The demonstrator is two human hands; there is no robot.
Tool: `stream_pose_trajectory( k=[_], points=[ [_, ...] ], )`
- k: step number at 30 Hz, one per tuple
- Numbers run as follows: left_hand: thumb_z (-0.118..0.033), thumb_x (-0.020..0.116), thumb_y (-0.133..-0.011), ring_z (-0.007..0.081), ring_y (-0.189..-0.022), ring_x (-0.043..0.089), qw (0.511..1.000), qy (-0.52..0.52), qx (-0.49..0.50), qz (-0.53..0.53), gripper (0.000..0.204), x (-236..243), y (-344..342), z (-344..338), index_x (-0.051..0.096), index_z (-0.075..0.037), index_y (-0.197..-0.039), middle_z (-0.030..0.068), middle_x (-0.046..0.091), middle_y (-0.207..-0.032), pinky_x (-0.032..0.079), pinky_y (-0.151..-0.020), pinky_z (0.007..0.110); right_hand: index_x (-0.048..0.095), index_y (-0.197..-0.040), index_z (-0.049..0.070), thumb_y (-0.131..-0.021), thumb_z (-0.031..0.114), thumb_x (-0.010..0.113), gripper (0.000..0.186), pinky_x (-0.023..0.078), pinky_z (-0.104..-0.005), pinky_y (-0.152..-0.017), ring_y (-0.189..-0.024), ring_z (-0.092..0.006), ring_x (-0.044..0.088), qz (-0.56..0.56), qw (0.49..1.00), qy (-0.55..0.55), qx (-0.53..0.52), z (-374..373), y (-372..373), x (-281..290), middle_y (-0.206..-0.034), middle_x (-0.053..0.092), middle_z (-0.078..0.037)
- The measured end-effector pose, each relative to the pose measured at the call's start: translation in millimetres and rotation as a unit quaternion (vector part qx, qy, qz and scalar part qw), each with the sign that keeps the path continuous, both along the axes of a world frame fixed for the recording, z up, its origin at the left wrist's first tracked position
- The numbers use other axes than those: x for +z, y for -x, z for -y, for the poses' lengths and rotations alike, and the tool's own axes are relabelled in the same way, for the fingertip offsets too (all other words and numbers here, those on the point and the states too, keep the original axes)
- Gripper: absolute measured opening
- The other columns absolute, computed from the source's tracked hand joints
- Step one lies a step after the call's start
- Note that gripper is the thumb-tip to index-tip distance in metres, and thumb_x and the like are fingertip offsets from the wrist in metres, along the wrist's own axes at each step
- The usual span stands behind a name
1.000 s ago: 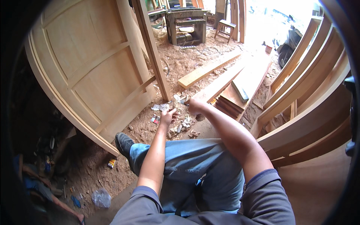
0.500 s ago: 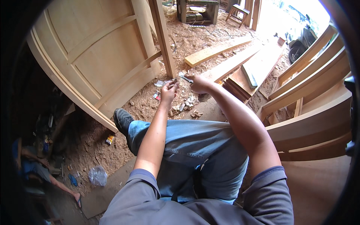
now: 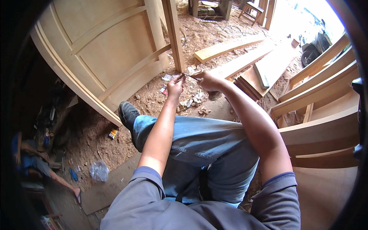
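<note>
My right hand is closed round a slim knife, its blade turned toward my left hand. With fingers pinched together, my left hand holds a small dark piece at its fingertips, too small to name. The knife's tip meets or nearly meets that piece; I cannot tell if they touch. Both hands are stretched out beyond my raised knee, close to the foot of an upright wooden post.
A panelled wooden door stands at the left. Planks and wood shavings lie on the floor ahead. Curved wooden frames lean at the right. A clear plastic bag lies lower left, near another person's leg.
The knife has come closer to my left fingertips and its blade has turned, showing darker now. The whole scene has shifted slightly to the right in view.
</note>
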State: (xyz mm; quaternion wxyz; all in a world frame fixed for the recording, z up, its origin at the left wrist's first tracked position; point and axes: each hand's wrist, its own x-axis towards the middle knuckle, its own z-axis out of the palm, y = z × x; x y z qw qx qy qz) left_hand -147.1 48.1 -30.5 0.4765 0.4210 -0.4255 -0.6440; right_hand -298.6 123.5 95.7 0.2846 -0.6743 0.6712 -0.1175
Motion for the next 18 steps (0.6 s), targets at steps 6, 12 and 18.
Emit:
stream_pose_trajectory(
  k=[6, 12, 18],
  points=[
    [-0.021, 0.066, -0.089, 0.0009, -0.057, 0.048, 0.999, -0.015, -0.041, -0.001, 0.018, -1.6, -5.5, 0.5, 0.067, -0.011, -0.104, -0.0008, 0.064, -0.081, 0.038, -0.049, 0.017, 0.060, -0.126, 0.022, -0.082, 0.009, 0.053, 0.046, 0.053, -0.0379, -0.074, -0.081, -0.0258, 0.066, -0.018, 0.999, 0.019, 0.036, 8.9, 12.4, -15.6, -0.094, 0.068, -0.020],
    [-0.016, 0.062, -0.091, 0.0023, -0.052, 0.048, 0.993, -0.056, -0.037, -0.094, 0.013, 4.9, -7.3, 9.2, 0.068, -0.008, -0.099, 0.0001, 0.065, -0.075, 0.036, -0.046, 0.016, 0.062, -0.121, 0.013, -0.087, 0.010, 0.052, 0.036, 0.054, -0.0389, -0.076, -0.090, -0.0266, 0.067, 0.009, 0.995, 0.043, -0.091, 13.2, -10.4, -37.7, -0.099, 0.067, -0.020],
    [-0.016, 0.066, -0.088, 0.0017, -0.058, 0.050, 0.993, -0.023, -0.114, 0.021, 0.014, 4.1, -10.5, 2.0, 0.068, -0.007, -0.099, -0.0010, 0.065, -0.079, 0.041, -0.051, 0.017, 0.045, -0.137, 0.009, -0.093, 0.009, 0.044, 0.043, 0.058, -0.0295, -0.058, -0.082, -0.0195, 0.065, 0.000, 0.940, 0.179, -0.292, 23.0, 23.8, 3.0, -0.104, 0.063, -0.018]
  ],
)
